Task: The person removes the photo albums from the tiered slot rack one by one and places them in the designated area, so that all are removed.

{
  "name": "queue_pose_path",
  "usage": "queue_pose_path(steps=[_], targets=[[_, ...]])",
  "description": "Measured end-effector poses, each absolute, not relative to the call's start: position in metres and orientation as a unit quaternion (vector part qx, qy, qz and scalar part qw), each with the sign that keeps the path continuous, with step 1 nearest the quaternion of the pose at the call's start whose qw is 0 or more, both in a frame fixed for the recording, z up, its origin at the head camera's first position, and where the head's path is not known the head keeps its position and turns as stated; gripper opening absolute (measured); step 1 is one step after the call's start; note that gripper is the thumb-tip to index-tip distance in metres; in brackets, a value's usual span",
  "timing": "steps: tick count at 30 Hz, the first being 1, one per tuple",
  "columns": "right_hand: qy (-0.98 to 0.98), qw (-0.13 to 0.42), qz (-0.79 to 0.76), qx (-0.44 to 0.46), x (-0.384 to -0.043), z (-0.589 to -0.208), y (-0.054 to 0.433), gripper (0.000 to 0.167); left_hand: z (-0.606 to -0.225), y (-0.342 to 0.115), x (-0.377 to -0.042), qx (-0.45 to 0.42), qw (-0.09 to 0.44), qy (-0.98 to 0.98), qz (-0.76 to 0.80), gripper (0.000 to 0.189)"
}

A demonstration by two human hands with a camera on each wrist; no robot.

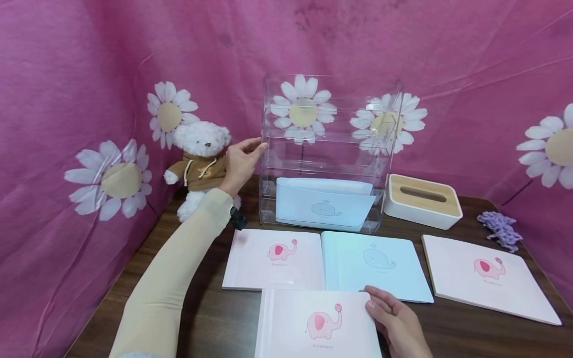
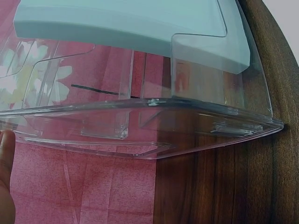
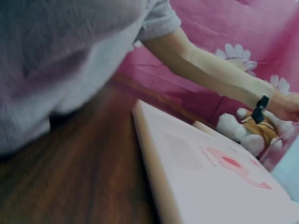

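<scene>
A clear acrylic rack (image 1: 322,155) with stepped tiers stands at the back of the table. Its left side edge is pinched by my left hand (image 1: 243,161), whose thumb also shows against the rack (image 2: 149,105) in the left wrist view. In the lowest tier leans a light-blue whale book (image 1: 322,206), its cover bowed forward. At the table's front, my right hand (image 1: 398,323) grips the right edge of a pink elephant book (image 1: 286,323), thumb on the cover; this book (image 3: 187,163) fills the right wrist view's lower middle. The right hand is hidden there.
Behind the held book lie another pink elephant book (image 1: 250,261), a blue whale book (image 1: 342,266) and, to the right, a pink elephant book (image 1: 452,263). A white teddy bear (image 1: 203,136) sits left, a wood-topped tissue box (image 1: 425,214) right, beside purple yarn (image 1: 501,229).
</scene>
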State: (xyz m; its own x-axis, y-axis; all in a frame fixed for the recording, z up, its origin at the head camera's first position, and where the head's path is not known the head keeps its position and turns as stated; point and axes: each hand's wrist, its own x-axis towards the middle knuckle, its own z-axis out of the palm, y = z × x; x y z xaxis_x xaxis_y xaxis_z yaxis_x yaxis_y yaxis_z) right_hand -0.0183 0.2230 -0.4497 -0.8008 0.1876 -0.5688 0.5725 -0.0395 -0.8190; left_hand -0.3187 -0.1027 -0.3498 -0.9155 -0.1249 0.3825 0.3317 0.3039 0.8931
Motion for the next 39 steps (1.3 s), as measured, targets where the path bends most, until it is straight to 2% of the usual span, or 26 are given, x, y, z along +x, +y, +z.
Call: queue_pose_path(steps=[5,11,15,22,26,30,33,39], targets=[[0.657,0.081,-0.71,0.24,-0.023,-0.442,0.239,0.056,-0.35,-0.103,-0.318,-0.067,0.193,-0.781,-0.59,0.037],[0.611,-0.036,-0.786,0.084,-0.037,-0.433,0.261,0.034,-0.352,-0.103,-0.32,-0.069,0.191,-0.779,-0.593,0.038],[0.573,-0.111,-0.812,0.004,-0.057,-0.416,0.273,0.042,-0.353,-0.104,-0.32,-0.069,0.187,-0.779,-0.594,0.038],[0.481,-0.277,-0.83,-0.062,-0.107,-0.369,0.286,0.048,-0.351,-0.103,-0.32,-0.071,0.194,-0.781,-0.59,0.035],[0.474,-0.33,-0.81,-0.102,-0.135,-0.343,0.299,0.055,-0.35,-0.103,-0.321,-0.064,0.193,-0.783,-0.588,0.034],[0.496,-0.355,-0.78,-0.137,-0.159,-0.321,0.308,0.063,-0.35,-0.103,-0.321,-0.067,0.193,-0.781,-0.59,0.035],[0.531,-0.347,-0.753,-0.172,-0.174,-0.309,0.309,0.068,-0.35,-0.103,-0.321,-0.068,0.194,-0.781,-0.589,0.036],[0.636,-0.275,-0.684,-0.225,-0.194,-0.303,0.298,0.07,-0.35,-0.103,-0.319,-0.066,0.19,-0.78,-0.592,0.037]])
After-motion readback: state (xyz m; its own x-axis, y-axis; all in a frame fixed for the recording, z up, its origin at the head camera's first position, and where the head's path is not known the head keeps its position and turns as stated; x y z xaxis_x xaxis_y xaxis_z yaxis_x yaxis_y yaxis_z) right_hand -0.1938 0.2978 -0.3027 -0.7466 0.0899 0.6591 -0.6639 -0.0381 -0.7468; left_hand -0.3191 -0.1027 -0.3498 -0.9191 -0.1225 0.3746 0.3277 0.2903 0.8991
